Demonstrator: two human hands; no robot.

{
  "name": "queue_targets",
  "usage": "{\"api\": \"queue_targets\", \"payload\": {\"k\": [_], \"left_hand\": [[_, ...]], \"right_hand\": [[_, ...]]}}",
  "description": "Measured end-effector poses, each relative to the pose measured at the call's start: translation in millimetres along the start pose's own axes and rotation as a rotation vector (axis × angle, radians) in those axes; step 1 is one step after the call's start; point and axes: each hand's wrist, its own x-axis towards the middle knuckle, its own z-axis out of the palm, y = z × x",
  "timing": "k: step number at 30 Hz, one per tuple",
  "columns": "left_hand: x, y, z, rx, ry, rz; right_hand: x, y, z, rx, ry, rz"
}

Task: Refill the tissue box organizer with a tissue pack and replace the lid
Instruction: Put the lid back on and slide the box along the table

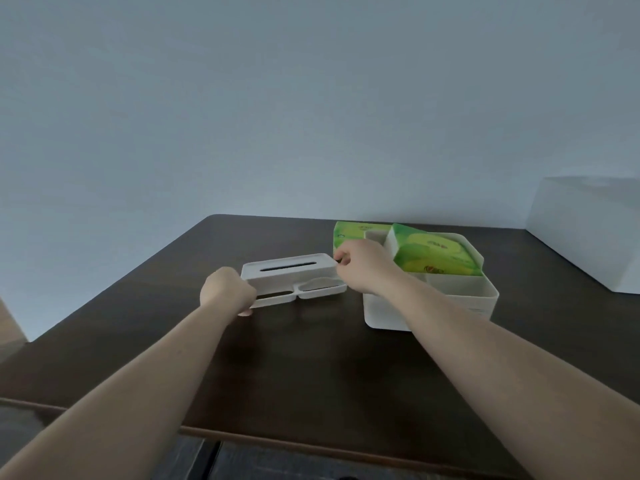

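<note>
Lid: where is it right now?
In the head view the lid is held just above the dark table, left of the white organizer, gripped by the left hand and right hand at its ends.

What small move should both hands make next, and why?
Probably carry the white slotted plastic lid, gripped by the left hand and right hand, rightward over the white plastic organizer box, since a green tissue pack already sits inside.
</note>
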Motion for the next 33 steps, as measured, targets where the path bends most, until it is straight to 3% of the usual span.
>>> {"api": "queue_targets", "payload": {"k": [5, 11, 15, 33], "left_hand": [[-3.1, -0.8, -8.1, -0.128, 0.040, 0.006], [-14.0, 11.5, -23.9, -0.213, 0.147, 0.155], [-25.7, 31.4, -33.6, -0.250, 0.167, 0.216], [-73.3, 129.4, 2.6, -0.275, 0.013, 0.408]], "right_hand": [[6.0, -5.6, 1.4, -0.064, 0.040, 0.095], [7.4, -4.1, -19.6, 0.206, 0.148, 0.228], [-0.7, 3.1, -44.8, 0.240, 0.179, 0.247], [-63.9, 92.9, -119.0, 0.126, 0.205, 0.318]]}}
